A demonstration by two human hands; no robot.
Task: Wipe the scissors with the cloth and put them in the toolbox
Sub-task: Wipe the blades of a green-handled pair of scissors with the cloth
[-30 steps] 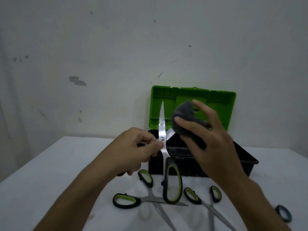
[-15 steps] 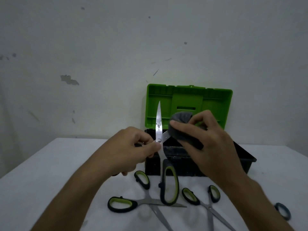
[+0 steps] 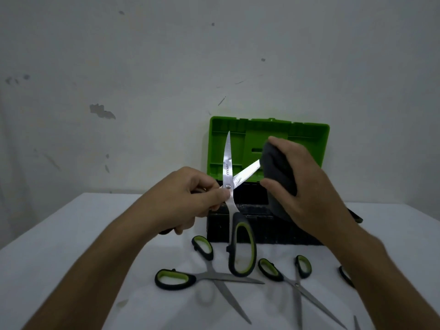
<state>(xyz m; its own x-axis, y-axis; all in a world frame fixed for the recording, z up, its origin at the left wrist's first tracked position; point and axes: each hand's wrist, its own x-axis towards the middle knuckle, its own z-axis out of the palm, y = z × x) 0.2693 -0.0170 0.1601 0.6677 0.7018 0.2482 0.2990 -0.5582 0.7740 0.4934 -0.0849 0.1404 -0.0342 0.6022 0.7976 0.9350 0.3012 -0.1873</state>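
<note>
My left hand (image 3: pixel 190 198) grips a pair of scissors (image 3: pixel 228 172) near the pivot, blades spread apart and pointing up, one black-and-green handle loop hanging below. My right hand (image 3: pixel 307 189) holds a dark grey cloth (image 3: pixel 278 172) folded over the outer end of the right blade. Behind them stands the toolbox (image 3: pixel 262 229), black body, green lid upright and open.
Two more pairs of scissors lie on the white table: one pair (image 3: pixel 207 276) in front of the box, another pair (image 3: pixel 297 284) to its right. A further handle (image 3: pixel 345 276) shows beside my right forearm. A blade tip (image 3: pixel 356 323) pokes in at the bottom edge.
The cloth has slid from near the pivot outward along the right blade, baring more of its metal. The blades stand spread wider. My left hand keeps its grip.
</note>
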